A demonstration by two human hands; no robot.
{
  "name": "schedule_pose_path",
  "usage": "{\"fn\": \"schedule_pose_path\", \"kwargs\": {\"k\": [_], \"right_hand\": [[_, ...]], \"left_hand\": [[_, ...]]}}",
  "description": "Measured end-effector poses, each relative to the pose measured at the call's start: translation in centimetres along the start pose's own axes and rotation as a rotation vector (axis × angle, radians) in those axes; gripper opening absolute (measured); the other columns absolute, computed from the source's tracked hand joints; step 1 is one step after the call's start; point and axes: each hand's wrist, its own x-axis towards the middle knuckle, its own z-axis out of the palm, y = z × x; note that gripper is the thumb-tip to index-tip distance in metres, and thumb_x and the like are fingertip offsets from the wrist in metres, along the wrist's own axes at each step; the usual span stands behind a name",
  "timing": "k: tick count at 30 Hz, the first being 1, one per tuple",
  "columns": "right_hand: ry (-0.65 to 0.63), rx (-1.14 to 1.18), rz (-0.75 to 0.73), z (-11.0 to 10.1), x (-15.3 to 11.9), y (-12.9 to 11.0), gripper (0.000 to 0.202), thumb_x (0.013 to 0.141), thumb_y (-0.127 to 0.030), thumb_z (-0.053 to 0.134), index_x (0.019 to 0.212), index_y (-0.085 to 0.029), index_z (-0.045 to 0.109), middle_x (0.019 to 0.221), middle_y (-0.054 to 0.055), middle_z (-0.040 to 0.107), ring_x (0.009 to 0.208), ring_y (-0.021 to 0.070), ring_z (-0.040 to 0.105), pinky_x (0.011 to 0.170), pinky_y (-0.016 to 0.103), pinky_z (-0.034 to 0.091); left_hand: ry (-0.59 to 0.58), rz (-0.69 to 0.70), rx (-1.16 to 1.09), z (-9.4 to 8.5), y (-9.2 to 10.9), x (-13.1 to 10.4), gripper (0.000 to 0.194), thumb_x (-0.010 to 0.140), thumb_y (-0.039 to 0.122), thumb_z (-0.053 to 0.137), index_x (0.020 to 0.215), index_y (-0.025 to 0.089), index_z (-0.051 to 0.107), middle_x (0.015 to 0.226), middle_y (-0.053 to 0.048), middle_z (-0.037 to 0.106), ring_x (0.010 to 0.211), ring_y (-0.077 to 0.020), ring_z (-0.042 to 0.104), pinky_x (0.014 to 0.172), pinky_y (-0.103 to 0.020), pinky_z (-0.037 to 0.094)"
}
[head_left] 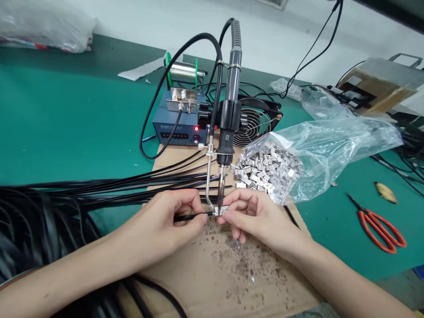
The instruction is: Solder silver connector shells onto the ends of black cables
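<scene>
While your left hand (162,216) pinches a black cable (190,217) near its end, thumb and forefinger parted only by the cable's thickness, your right hand (265,216) nips a small metal connector (221,210) between thumb and forefinger. The connector thus lies between your two grips, at the cable's end and directly under the tip of a nearly upright soldering iron (226,141); whether tip and metal touch cannot be told. A thin feed tube (208,176) descends on the left-hand side of the iron and bends in toward the connector. Small shiny pieces (236,244) show at your right hand's lower fingers; whether these are held is unclear. Beneath both hands lies cardboard (258,287), dotted with dark specks. Just beyond your right hand, loose connectors (261,168) are heaped in a clear plastic bag (351,141). Beyond your left hand run black leads (122,182). Farther beyond the grips stand a blue control box (174,128) with its red lamp lit, a wire spool (183,73) and a fan (255,126). Well to the right of your right hand, red-handled scissors (380,227) rest on the green mat (344,243).
</scene>
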Motion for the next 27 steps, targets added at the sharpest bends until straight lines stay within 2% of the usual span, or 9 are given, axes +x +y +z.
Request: {"fn": "schedule_pose_path", "kwargs": {"k": [7, 11, 21, 27], "right_hand": [[-0.018, 0.003, 0.020, -0.22, -0.16, -0.36, 0.021, 0.065, -0.016, 0.082, 0.077, -0.017, 0.065, 0.067, 0.002, 0.074, 0.042, 0.0046, 0.051, 0.039, 0.016, 0.039], [-0.044, 0.056, 0.001, -0.46, -0.11, -0.13, 0.017, 0.070, -0.021, 0.082, 0.077, -0.017, 0.067, 0.068, 0.002, 0.075, 0.042, 0.0039, 0.050, 0.040, 0.016, 0.037], [-0.095, 0.144, -0.012, -0.65, -0.10, -0.06, 0.015, 0.071, -0.021, 0.085, 0.076, -0.018, 0.071, 0.067, 0.002, 0.077, 0.044, 0.0047, 0.052, 0.045, 0.017, 0.038], [-0.102, 0.140, -0.028, -0.75, -0.11, -0.02, 0.014, 0.072, -0.021, 0.084, 0.076, -0.018, 0.072, 0.066, 0.003, 0.077, 0.050, 0.0062, 0.058, 0.046, 0.016, 0.040]], "left_hand": [[0.036, 0.027, -0.077, 0.03, 0.55, -0.12, 0.017, 0.076, 0.028, 0.058, 0.062, 0.019, 0.055, 0.061, 0.004, 0.061, 0.059, -0.0114, 0.054, 0.055, -0.020, 0.038], [0.054, 0.026, -0.110, -0.04, 0.76, -0.14, 0.016, 0.074, 0.027, 0.061, 0.062, 0.019, 0.056, 0.061, 0.004, 0.062, 0.059, -0.0109, 0.055, 0.054, -0.018, 0.040], [0.076, 0.049, -0.224, 0.29, 0.34, -0.50, 0.013, 0.075, 0.021, 0.062, 0.062, 0.019, 0.057, 0.060, 0.006, 0.065, 0.058, -0.0084, 0.059, 0.052, -0.012, 0.045], [0.099, 0.048, -0.231, 0.26, 0.61, -0.55, 0.013, 0.073, 0.020, 0.063, 0.061, 0.019, 0.057, 0.058, 0.007, 0.063, 0.057, -0.0070, 0.059, 0.050, -0.010, 0.044]]}}
